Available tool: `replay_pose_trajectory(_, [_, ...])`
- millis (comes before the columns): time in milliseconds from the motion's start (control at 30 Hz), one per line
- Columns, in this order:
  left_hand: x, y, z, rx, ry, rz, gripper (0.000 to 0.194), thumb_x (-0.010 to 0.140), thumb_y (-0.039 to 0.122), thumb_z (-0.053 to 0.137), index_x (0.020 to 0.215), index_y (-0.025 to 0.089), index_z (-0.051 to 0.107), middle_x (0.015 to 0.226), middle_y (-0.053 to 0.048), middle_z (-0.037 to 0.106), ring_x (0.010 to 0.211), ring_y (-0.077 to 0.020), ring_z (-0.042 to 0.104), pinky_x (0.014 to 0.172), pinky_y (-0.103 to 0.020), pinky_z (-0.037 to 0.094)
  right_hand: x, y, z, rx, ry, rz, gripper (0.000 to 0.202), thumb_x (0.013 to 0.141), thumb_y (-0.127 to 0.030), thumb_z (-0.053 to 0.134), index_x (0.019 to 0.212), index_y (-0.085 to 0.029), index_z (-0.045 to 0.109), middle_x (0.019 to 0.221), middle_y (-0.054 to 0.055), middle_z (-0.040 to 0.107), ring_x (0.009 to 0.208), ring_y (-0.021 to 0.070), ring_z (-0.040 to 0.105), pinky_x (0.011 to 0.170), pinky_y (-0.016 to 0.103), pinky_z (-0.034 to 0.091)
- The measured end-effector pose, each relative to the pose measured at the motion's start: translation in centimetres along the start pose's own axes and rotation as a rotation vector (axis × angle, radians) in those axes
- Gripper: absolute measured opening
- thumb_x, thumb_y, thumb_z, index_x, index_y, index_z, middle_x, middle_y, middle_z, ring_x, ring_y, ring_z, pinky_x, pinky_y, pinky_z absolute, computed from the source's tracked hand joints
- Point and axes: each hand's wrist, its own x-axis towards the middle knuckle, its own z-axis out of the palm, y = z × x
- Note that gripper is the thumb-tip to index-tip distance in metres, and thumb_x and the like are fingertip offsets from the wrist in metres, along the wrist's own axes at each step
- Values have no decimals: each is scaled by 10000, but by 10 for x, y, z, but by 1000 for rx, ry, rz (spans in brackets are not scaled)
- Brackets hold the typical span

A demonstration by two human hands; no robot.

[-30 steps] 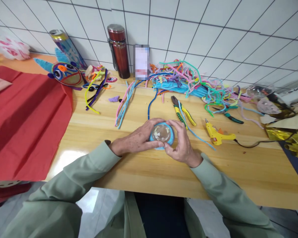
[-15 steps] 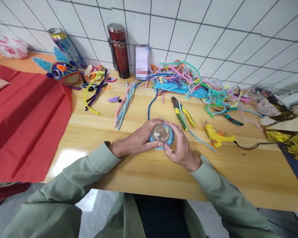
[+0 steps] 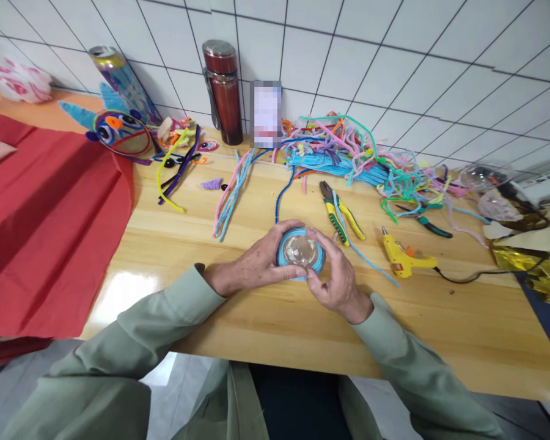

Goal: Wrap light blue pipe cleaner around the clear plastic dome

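Between my two hands is a clear round plastic ball (image 3: pixel 301 251) with light blue pipe cleaner wound around it. My left hand (image 3: pixel 261 258) curves around its left side, the thumb lying along the near edge. On the other side, my right hand (image 3: pixel 335 275) grips the rim with fingers at the top and thumb at the bottom. The ball's underside is hidden. Just beyond the hands, a dark blue pipe cleaner (image 3: pixel 282 197) runs up toward the pile. To the right lie pliers (image 3: pixel 341 214) with yellow-green handles and a loose light blue pipe cleaner (image 3: pixel 371 263).
A yellow glue gun (image 3: pixel 406 256) with a black cord lies at right. Behind it spreads a tangled pile of pipe cleaners (image 3: pixel 343 165). Along the wall stand a phone (image 3: pixel 266 115), a red thermos (image 3: pixel 224 91) and a can (image 3: pixel 123 82). Red cloth (image 3: pixel 55 232) covers the left side.
The fingers have shifted slightly on the ball, and more of its clear top and blue rim shows. The view has moved a little.
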Motion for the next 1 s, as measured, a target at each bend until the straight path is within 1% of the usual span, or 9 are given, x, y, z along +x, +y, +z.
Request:
replay_pose_trajectory(100, [-1, -2, 7, 18, 83, -28, 1009, 874, 655, 846, 1625, 228, 324, 1600, -225, 496, 1513, -410, 537, 1259, -613, 487, -1, 1, -1, -2, -2, 4, 748, 1013, -244, 599, 1705, -200, 317, 1551, 201, 648, 1468, 382, 634, 1151, 643, 607])
replay_pose_trajectory(233, [-3, -3, 16, 44, 147, -12, 984, 875, 694, 823, 1600, 226, 351, 1546, -217, 561, 1449, -396, 604, 1217, -603, 533, -3, 2, -2, -1, -29, 12, 710, 1032, -249, 573, 1697, -219, 328, 1560, 185, 641, 1500, 385, 602, 1166, 668, 586])
replay_pose_trajectory(367, [-5, -5, 23, 73, 197, 53, 941, 907, 661, 809, 1588, 215, 338, 1529, -230, 574, 1457, -394, 604, 1203, -606, 541, -5, 3, -4, -12, -51, 21, 684, 1051, -275, 567, 1694, -217, 341, 1568, 187, 636, 1510, 388, 590, 1175, 680, 574])
replay_pose_trajectory(467, [-5, -6, 25, 111, 233, 141, 868, 938, 634, 787, 1560, 212, 353, 1503, -233, 588, 1446, -386, 617, 1174, -601, 560, -4, 3, -6, -39, -57, 1, 660, 1062, -290, 551, 1689, -213, 362, 1543, 190, 650, 1489, 382, 606, 1167, 683, 575])
replay_pose_trajectory(567, [-3, -5, 23, 137, 223, 198, 712, 984, 597, 747, 1488, 205, 431, 1432, -211, 635, 1432, -373, 629, 1142, -577, 583, -2, 3, -10, -82, -78, -33, 667, 1057, -288, 555, 1690, -202, 366, 1512, 196, 667, 1455, 375, 630, 1144, 674, 591])
replay_pose_trajectory(633, [-2, -3, 22, 136, 203, 176, 664, 988, 593, 743, 1451, 202, 471, 1417, -204, 649, 1430, -373, 631, 1135, -572, 586, -1, 3, -12, -107, -95, -42, 681, 1048, -284, 564, 1694, -212, 358, 1509, 193, 672, 1440, 379, 638, 1122, 675, 602])
replay_pose_trajectory(733, [-1, -3, 21, 125, 200, 137, 685, 971, 627, 746, 1431, 188, 491, 1438, -221, 641, 1423, -380, 638, 1139, -577, 583, 0, 4, -15, -134, -112, -33, 686, 1037, -280, 573, 1689, -241, 364, 1518, 176, 674, 1435, 388, 638, 1116, 689, 598])
replay_pose_trajectory(800, [-1, -4, 22, 112, 204, 133, 692, 969, 642, 739, 1429, 186, 496, 1444, -227, 641, 1443, -387, 625, 1150, -583, 576, 1, 4, -15, -138, -119, -34, 684, 1031, -274, 576, 1684, -237, 375, 1522, 177, 671, 1437, 385, 636, 1126, 688, 593])
replay_pose_trajectory(1000, [0, -5, 20, 124, 204, 125, 665, 962, 624, 756, 1421, 205, 518, 1478, -222, 635, 1475, -403, 598, 1181, -620, 547, 1, 4, -16, -138, -154, -46, 714, 1030, -225, 566, 1705, -241, 334, 1584, 178, 630, 1482, 372, 612, 1147, 679, 590])
